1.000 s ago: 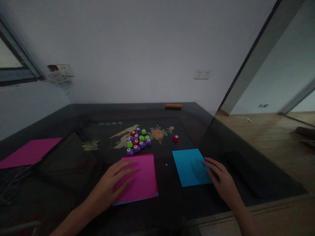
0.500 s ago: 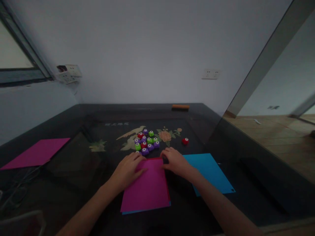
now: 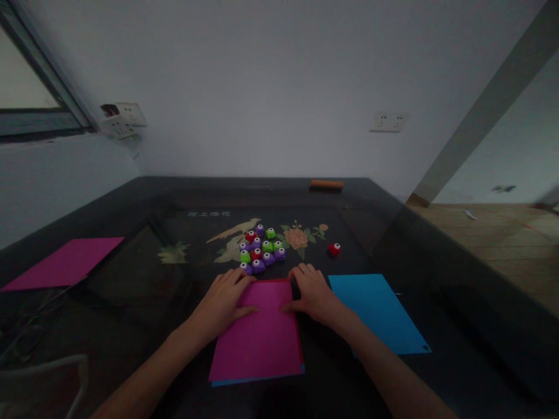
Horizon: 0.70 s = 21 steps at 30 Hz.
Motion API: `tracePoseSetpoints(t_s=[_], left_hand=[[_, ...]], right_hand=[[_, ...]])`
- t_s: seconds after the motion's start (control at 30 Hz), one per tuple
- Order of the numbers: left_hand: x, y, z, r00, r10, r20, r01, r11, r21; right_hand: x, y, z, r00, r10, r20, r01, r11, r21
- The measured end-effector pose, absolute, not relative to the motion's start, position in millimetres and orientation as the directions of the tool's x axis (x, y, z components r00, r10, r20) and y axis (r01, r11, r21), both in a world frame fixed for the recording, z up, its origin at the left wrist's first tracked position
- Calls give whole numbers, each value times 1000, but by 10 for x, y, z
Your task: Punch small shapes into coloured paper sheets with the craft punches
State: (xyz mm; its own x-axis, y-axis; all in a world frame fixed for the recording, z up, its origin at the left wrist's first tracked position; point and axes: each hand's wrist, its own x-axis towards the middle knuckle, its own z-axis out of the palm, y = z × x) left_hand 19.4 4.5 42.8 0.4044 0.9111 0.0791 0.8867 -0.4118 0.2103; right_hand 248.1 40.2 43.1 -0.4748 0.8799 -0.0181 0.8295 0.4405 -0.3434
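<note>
A small stack of coloured paper point(image 3: 262, 343) lies in front of me, a magenta sheet on top, with red showing at its top and right edges and blue at its bottom. My left hand point(image 3: 227, 297) grips the upper left corner, thumb on the magenta surface and fingers bent at the edge. At the upper right corner my right hand point(image 3: 311, 294) holds the stack the same way, its thumb reaching in over the sheet. Just beyond the stack sits a cluster of several small red, green and purple eyeball toys point(image 3: 268, 259).
A single red eyeball toy point(image 3: 334, 249) sits apart to the right. Blue paper point(image 3: 379, 314) lies beside my right forearm, magenta paper point(image 3: 65, 263) at the far left. An orange-brown roll point(image 3: 326, 184) rests at the dark table's point(image 3: 196, 195) back edge, near the wall.
My right thumb has moved further in over the magenta sheet, and both hands have shifted slightly at its corners. The camera view has shifted a little; the toys keep their arrangement.
</note>
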Motion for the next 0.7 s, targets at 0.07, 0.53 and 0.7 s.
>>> tracePoseSetpoints(t_s=[0.07,0.53,0.7], left_hand=[[193,51,424,398,914,72,890,-404,211],[225,43,526,356,931,81,847,-357,394],[132,69,728,286,955,76,661,-255,706]], right_hand=[[2484,405,412,-473,881,-19,823,433,-368],[2452,366,417,-441,897,41,665,357,-657],[2465,309,470,-578,811,-90,311,116,-943]])
